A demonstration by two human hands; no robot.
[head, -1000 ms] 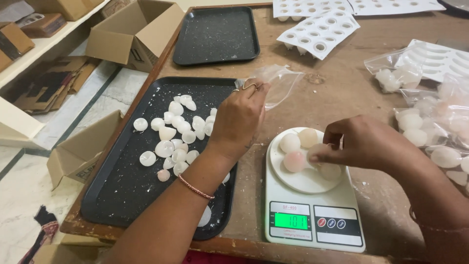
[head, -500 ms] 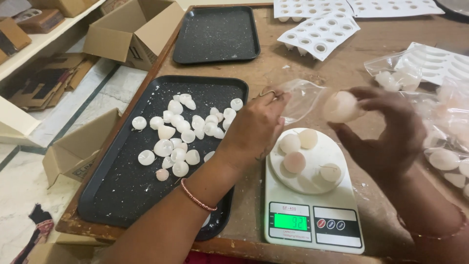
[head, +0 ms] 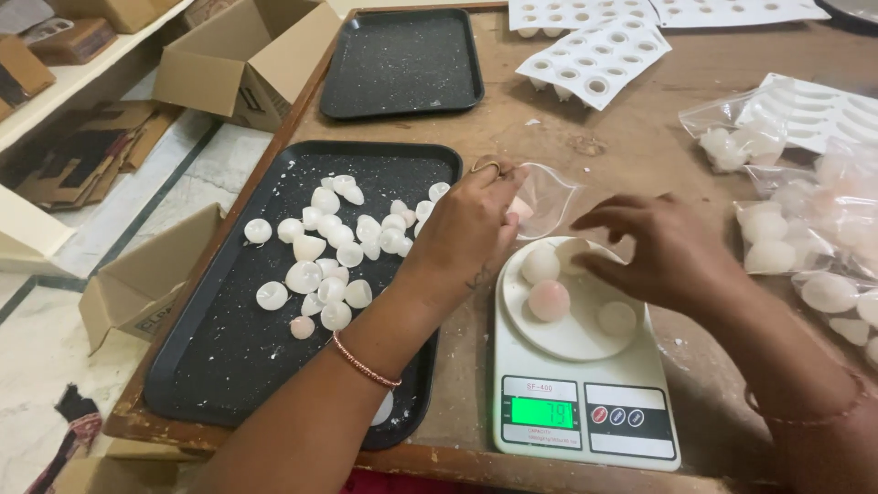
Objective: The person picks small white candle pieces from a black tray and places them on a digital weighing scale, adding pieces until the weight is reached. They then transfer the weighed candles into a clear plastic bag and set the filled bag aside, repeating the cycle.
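**Two trays, one scale, three pieces on its plate**

Two black trays lie on the wooden counter. The near tray holds roughly two dozen white half-shells, scattered in a loose cluster, plus one pinkish piece at its lower edge; the far tray holds only crumbs. One open cardboard box stands off the counter's left edge.

The left hand reaches across the near tray and pinches the mouth of one small clear bag between thumb and fingers; a pale piece shows inside the bag. Just beside it sits one white kitchen scale with a lit green display. Its round plate carries three pieces: one white, one pink, one pale.

The right hand hovers over the plate's far rim, fingers curled and spread, gripping nothing that I can make out.

Further right lie several filled clear bags, and at least two white moulds sit at the counter's back.
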